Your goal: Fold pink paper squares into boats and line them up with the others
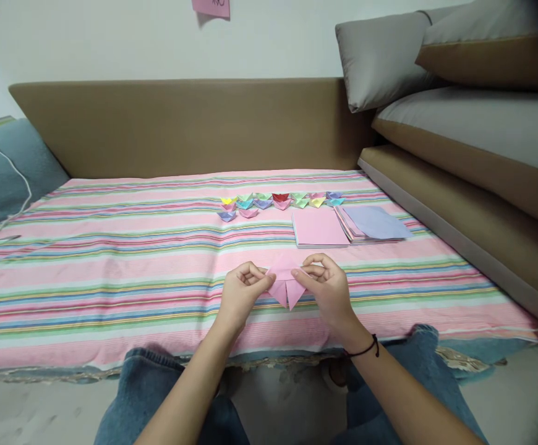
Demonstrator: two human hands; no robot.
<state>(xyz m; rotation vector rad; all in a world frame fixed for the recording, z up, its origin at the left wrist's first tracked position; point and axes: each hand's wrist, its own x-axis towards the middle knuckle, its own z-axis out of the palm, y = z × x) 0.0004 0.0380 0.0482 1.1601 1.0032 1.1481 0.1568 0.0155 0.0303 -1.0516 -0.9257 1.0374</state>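
A partly folded pink paper [286, 283] is held low over the striped cloth [111, 278], two pointed flaps hanging down. My left hand [243, 290] pinches its left edge with curled fingers. My right hand [324, 285] pinches its right edge, a black band on that wrist. Beyond them lies a stack of pink paper squares [319, 228], and to its right a second stack topped by a lilac sheet [375, 222]. Several small folded paper boats [278, 201] in mixed colours lie in rows further back.
A brown padded backrest [180, 123] runs behind the cloth. Grey and brown cushions [459, 93] are stacked at the right. A blue-grey cushion with a white cord [4, 167] sits at the left. My knees in blue jeans [157, 389] are below the edge.
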